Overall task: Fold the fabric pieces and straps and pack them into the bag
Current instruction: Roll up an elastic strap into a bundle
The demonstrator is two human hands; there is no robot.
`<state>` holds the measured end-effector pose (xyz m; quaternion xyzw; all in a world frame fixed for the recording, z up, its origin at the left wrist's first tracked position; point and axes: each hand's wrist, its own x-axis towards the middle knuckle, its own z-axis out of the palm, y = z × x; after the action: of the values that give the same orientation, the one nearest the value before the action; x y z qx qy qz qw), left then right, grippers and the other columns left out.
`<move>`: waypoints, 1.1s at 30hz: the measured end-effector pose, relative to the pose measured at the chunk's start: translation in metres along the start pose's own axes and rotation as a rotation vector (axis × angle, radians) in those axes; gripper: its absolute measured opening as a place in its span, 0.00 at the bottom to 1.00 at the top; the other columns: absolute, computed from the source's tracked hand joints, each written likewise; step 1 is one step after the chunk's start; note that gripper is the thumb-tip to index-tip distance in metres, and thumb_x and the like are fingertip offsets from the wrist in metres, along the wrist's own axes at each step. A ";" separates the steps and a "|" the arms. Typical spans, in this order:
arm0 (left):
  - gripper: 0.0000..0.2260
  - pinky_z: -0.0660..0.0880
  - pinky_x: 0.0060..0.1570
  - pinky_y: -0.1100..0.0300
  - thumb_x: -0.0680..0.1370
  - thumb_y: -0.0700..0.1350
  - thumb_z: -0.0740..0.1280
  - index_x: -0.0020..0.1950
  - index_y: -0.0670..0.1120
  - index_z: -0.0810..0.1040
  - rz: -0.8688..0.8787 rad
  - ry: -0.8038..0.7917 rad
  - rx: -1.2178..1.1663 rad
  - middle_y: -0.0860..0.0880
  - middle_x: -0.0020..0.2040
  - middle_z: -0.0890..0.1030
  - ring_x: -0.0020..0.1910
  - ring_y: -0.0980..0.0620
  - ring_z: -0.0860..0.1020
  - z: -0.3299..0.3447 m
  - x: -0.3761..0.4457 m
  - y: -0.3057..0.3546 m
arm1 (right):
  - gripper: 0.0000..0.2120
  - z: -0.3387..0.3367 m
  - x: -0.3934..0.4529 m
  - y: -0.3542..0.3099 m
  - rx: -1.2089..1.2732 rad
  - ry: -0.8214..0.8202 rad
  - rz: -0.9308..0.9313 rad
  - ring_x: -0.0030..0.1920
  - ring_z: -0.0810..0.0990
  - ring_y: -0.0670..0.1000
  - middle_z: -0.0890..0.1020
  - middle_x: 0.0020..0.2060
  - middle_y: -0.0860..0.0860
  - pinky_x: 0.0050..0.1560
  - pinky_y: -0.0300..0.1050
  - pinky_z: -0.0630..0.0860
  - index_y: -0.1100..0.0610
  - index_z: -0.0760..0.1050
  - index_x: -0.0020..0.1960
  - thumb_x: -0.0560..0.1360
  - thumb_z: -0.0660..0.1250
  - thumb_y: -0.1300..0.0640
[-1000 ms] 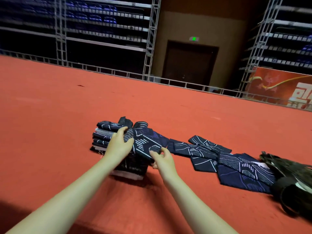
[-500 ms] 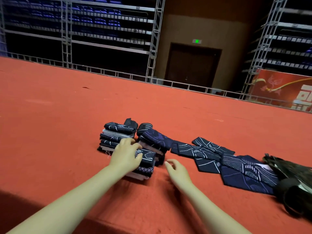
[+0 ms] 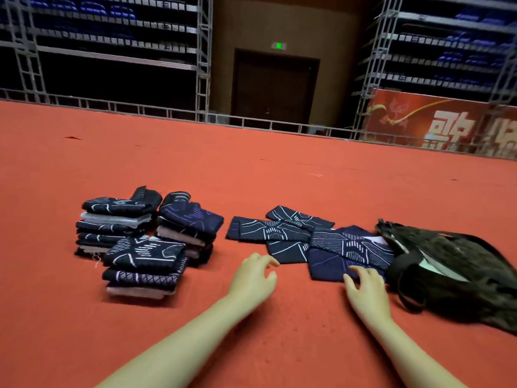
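I see both hands held low over the red carpet [image 3: 251, 169], neither holding anything; my left hand [image 3: 253, 277] sits in the gap between the folded stacks and the loose pieces, its fingers [image 3: 270, 260] loosely curled and a little apart, the tips near the closest flat piece but, as far as I can judge from this angle, not touching it; my right hand [image 3: 365, 289] lies further right, fingers spread, the tips at the near edge of the flat navy piece [image 3: 330, 266], and they seem to rest on it, though the blur leaves me unsure.

On the left stand three stacks of folded dark patterned fabric: the far-left stack [image 3: 117, 219], the far-right stack [image 3: 190, 225] just beside it, and the near stack [image 3: 145, 264] in front, touching both; pale layers show between the dark ones.

To the right of the stacks the loose pieces [image 3: 282, 233] lie flat and overlapping, running from the middle towards the bag; the rightmost piece [image 3: 352, 242] reaches the bag's mouth.

The black bag [image 3: 453, 270] lies slumped on its side at the right, its mouth facing left, something pale showing inside; a strap [image 3: 405, 301] loops out at its near side, just beside my right hand.
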<state>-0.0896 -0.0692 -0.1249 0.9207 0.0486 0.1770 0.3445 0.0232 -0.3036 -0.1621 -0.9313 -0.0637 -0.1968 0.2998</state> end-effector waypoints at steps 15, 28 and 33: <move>0.14 0.70 0.56 0.55 0.78 0.51 0.62 0.63 0.56 0.74 -0.130 0.052 0.104 0.53 0.60 0.75 0.63 0.50 0.69 0.111 0.079 0.034 | 0.10 0.037 0.094 0.023 -0.036 0.065 -0.391 0.52 0.78 0.57 0.83 0.49 0.52 0.54 0.50 0.74 0.55 0.83 0.53 0.71 0.72 0.59; 0.26 0.60 0.67 0.64 0.73 0.50 0.64 0.71 0.52 0.66 0.239 0.376 -0.259 0.58 0.65 0.72 0.66 0.60 0.67 0.087 0.078 0.034 | 0.08 -0.007 0.058 -0.025 0.367 0.107 -0.617 0.46 0.77 0.42 0.81 0.43 0.46 0.50 0.33 0.71 0.58 0.80 0.49 0.75 0.64 0.60; 0.09 0.70 0.54 0.70 0.78 0.38 0.64 0.54 0.49 0.79 0.214 0.476 -0.543 0.59 0.50 0.81 0.52 0.65 0.77 0.067 0.066 0.043 | 0.08 -0.010 0.050 -0.033 0.461 0.088 -0.615 0.50 0.78 0.40 0.82 0.47 0.44 0.54 0.32 0.71 0.56 0.80 0.51 0.74 0.65 0.58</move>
<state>-0.0052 -0.1293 -0.1242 0.7288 -0.0178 0.4276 0.5345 0.0573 -0.2824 -0.1168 -0.7677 -0.3696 -0.2979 0.4305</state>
